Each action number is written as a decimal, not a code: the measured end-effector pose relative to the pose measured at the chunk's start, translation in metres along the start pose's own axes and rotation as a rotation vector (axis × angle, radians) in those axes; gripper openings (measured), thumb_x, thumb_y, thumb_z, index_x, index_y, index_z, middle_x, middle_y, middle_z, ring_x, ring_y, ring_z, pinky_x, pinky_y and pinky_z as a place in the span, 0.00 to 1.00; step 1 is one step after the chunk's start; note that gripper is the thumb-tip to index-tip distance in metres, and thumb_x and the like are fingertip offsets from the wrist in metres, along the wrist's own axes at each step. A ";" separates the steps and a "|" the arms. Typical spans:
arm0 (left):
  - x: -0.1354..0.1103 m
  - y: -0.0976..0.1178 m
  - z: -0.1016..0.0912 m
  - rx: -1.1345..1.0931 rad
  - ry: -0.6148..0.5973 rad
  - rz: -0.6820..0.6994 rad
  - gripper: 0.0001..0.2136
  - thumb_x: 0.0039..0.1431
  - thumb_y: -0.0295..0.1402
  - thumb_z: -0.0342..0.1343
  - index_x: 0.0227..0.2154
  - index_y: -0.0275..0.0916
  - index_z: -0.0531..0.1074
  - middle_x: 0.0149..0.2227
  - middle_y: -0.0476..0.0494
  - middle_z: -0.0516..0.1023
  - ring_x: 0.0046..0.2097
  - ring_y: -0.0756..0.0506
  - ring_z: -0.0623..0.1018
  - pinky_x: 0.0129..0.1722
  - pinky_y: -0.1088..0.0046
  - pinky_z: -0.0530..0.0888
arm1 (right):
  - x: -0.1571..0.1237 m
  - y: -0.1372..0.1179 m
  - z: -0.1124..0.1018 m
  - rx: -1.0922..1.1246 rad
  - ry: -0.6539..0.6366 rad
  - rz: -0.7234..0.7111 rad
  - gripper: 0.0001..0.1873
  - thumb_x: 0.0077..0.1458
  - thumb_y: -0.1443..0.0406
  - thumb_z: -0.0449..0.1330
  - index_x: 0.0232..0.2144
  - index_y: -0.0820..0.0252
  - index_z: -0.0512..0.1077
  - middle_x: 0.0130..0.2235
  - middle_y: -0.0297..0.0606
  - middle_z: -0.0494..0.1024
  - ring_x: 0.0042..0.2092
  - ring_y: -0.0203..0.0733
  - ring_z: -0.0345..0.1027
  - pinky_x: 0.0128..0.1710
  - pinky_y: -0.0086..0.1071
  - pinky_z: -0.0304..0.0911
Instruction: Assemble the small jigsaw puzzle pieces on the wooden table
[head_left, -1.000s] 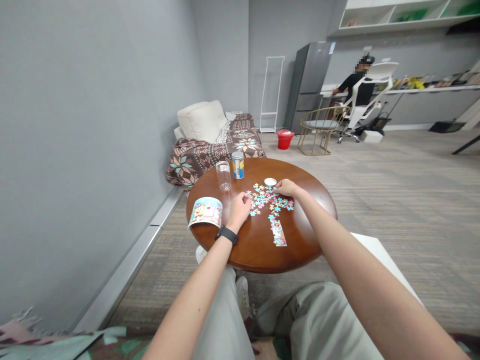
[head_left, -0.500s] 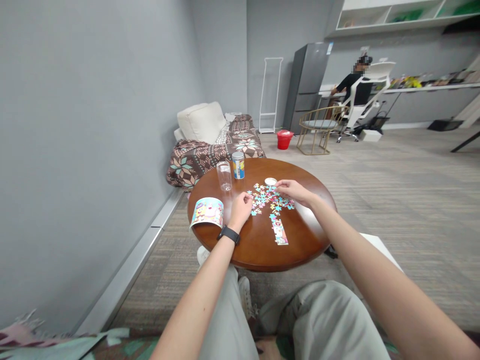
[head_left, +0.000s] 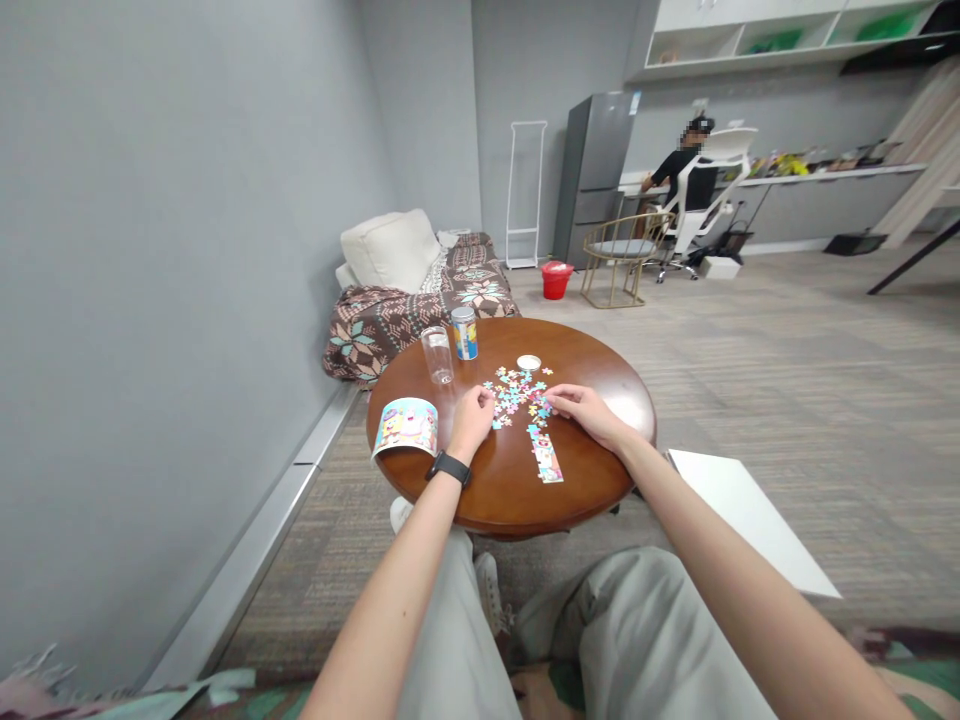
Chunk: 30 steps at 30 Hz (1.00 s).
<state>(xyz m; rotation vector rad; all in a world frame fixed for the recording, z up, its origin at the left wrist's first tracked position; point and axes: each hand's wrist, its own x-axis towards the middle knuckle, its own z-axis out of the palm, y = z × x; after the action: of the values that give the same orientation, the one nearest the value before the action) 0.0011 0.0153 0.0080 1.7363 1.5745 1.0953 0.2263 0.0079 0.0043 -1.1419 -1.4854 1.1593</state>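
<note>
Probably light and stiff, the pieces [head_left: 513, 392] at mid-frame are best gripped by their edges; fingers of left hand [head_left: 471, 420] and right hand [head_left: 591, 412] are curled, whether pinching anything cannot be told.

Head-worn view, forward and down over round table [head_left: 504, 495]

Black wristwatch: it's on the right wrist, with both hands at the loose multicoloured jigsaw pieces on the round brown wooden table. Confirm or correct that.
Wrong wrist: the head view shows the black wristwatch on the left. The left hand and right hand are at the loose multicoloured jigsaw pieces on the round brown wooden table.
</note>
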 end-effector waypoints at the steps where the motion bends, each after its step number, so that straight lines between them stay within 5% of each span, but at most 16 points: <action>1: 0.001 -0.001 0.000 0.016 0.011 0.012 0.06 0.57 0.25 0.50 0.28 0.39 0.69 0.28 0.49 0.75 0.31 0.49 0.75 0.36 0.75 0.70 | -0.001 0.001 0.001 0.008 0.014 0.002 0.25 0.42 0.47 0.68 0.33 0.61 0.76 0.30 0.34 0.76 0.29 0.34 0.61 0.30 0.29 0.56; 8: -0.004 0.005 0.000 0.149 0.039 0.291 0.09 0.54 0.20 0.50 0.28 0.38 0.72 0.34 0.44 0.78 0.41 0.45 0.75 0.46 0.69 0.71 | -0.005 0.001 0.006 -0.030 0.000 -0.003 0.23 0.43 0.48 0.68 0.31 0.61 0.73 0.30 0.36 0.78 0.31 0.38 0.70 0.34 0.32 0.64; 14: -0.010 0.010 0.006 0.274 -0.245 0.545 0.15 0.54 0.19 0.48 0.34 0.39 0.79 0.40 0.43 0.80 0.47 0.42 0.75 0.55 0.63 0.69 | -0.002 0.009 0.007 -0.160 -0.022 -0.055 0.21 0.47 0.49 0.64 0.32 0.61 0.74 0.29 0.35 0.78 0.30 0.37 0.68 0.32 0.31 0.63; 20: -0.011 0.008 0.008 0.307 -0.339 0.602 0.20 0.53 0.18 0.46 0.38 0.41 0.81 0.43 0.43 0.80 0.49 0.43 0.75 0.57 0.62 0.69 | 0.000 0.013 0.005 -0.208 0.073 -0.126 0.18 0.48 0.51 0.63 0.30 0.60 0.74 0.34 0.38 0.80 0.36 0.40 0.71 0.38 0.33 0.66; 23: -0.011 0.006 0.008 0.293 -0.345 0.621 0.20 0.54 0.18 0.46 0.36 0.41 0.82 0.41 0.43 0.80 0.47 0.43 0.75 0.56 0.63 0.70 | -0.001 0.010 0.006 -0.254 0.031 -0.133 0.16 0.48 0.52 0.63 0.29 0.60 0.76 0.33 0.38 0.80 0.37 0.41 0.72 0.42 0.35 0.66; 30: -0.012 0.007 0.007 0.280 -0.337 0.664 0.20 0.52 0.18 0.47 0.33 0.43 0.83 0.38 0.44 0.79 0.45 0.43 0.75 0.54 0.62 0.71 | -0.004 0.008 0.009 -0.211 -0.053 -0.092 0.15 0.45 0.54 0.65 0.28 0.61 0.77 0.28 0.36 0.78 0.30 0.38 0.69 0.34 0.32 0.65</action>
<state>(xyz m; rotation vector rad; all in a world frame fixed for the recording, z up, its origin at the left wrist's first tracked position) 0.0112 0.0030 0.0080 2.5832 0.9928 0.8088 0.2196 0.0039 -0.0053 -1.1775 -1.7142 0.9950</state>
